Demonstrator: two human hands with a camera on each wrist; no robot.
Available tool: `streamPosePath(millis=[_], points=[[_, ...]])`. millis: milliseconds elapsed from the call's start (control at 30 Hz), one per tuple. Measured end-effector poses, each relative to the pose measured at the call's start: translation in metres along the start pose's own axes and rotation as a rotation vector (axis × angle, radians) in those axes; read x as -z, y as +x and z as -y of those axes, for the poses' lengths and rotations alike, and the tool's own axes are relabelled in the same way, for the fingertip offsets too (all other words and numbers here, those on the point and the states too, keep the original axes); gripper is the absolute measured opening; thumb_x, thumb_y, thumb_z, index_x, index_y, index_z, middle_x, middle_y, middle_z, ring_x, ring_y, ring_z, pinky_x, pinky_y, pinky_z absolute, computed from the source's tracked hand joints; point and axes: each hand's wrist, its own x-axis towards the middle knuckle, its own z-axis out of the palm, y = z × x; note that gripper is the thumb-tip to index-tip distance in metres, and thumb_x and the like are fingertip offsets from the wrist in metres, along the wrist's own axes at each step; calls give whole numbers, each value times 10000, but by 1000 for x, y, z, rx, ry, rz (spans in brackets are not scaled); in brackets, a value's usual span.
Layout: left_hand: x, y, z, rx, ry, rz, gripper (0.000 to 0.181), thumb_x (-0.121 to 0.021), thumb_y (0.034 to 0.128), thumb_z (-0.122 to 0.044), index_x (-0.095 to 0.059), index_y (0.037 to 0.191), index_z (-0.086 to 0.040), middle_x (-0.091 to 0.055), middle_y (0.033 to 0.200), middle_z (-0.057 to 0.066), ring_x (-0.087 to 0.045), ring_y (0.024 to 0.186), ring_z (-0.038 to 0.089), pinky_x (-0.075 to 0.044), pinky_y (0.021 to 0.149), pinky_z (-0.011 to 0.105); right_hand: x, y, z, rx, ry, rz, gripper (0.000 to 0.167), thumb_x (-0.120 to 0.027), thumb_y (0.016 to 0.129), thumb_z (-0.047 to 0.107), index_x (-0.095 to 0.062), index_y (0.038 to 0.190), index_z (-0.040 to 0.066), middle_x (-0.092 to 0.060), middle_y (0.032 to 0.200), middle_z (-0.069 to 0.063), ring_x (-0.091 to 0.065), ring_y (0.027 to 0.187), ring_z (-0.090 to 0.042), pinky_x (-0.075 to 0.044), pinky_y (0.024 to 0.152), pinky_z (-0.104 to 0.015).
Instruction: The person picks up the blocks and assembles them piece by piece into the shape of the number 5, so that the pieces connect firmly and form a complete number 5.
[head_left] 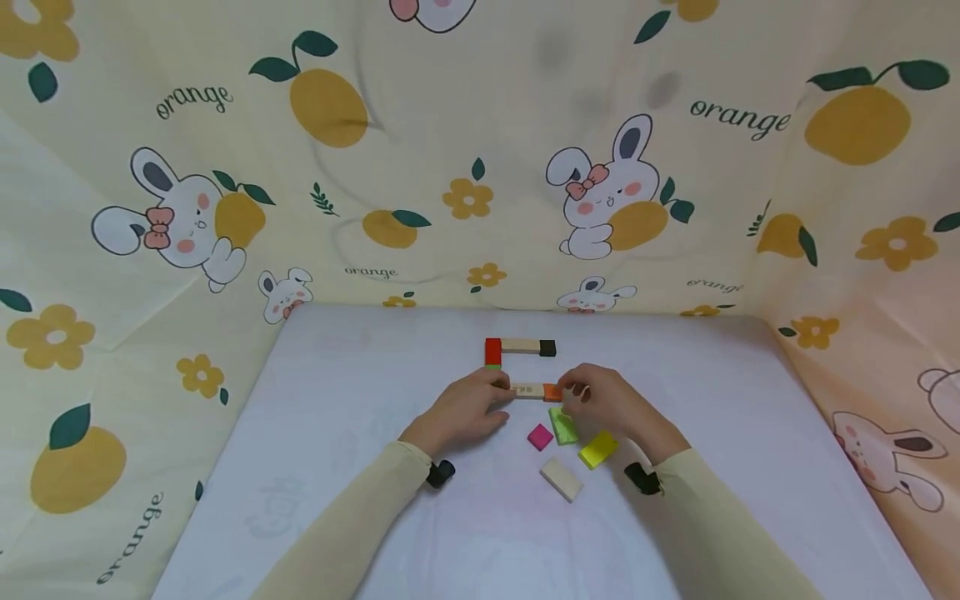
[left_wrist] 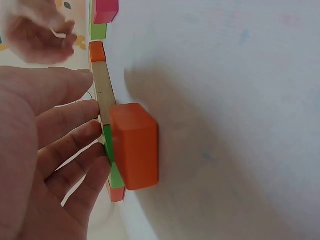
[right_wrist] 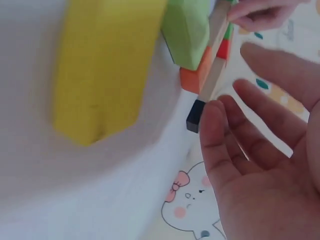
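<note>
My left hand reaches the left end of a wooden block, its fingertips at the row's edge. In the left wrist view the fingers of that hand are extended beside the wooden and green blocks; an orange block stands close to the camera. An orange block adjoins the wooden block's right end. Just right of it is my right hand, fingers bent slightly. The right wrist view shows nothing between that hand's fingers and thumb.
Behind the hands, a red block, a wooden block and a black block form a line. Nearer lie light green, pink, yellow and pale wooden blocks. Patterned cloth hangs around the table.
</note>
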Motion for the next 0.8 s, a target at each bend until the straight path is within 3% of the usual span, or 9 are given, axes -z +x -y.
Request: streamPosePath(millis=[200,467,800], points=[[-1,-1,1,-4,-1,-5,436,-751,1039,-325,-721,1452,-188,-608,1410,-40,-522,1265,128,-508,1074,292,-10,-18,1,39,-24,46,420,-893,891,103,-763,1289,138,-665,1189,-9,-593,1087,-255,-595,903,-418],[-3,-3,2,3,2,-5,432,-751,1039,-323,-725,1447,-185,-615,1400,-35,-523,1269,133,-503,1084,300,-22,-19,0,22,-99,44,452,-930,859,110,-773,1281,138,-658,1176,23,-603,1037,-208,-602,874,-360],[0,-1,0,-5,-16,-2,422,-746,1041,-314,-729,1441,-180,-608,1419,-35,-522,1289,135,-498,1095,303,-24,-22,0,55,-153,48,567,-955,838,144,-749,1360,59,-610,1295,-38,-595,1040,-194,-595,906,-353]])
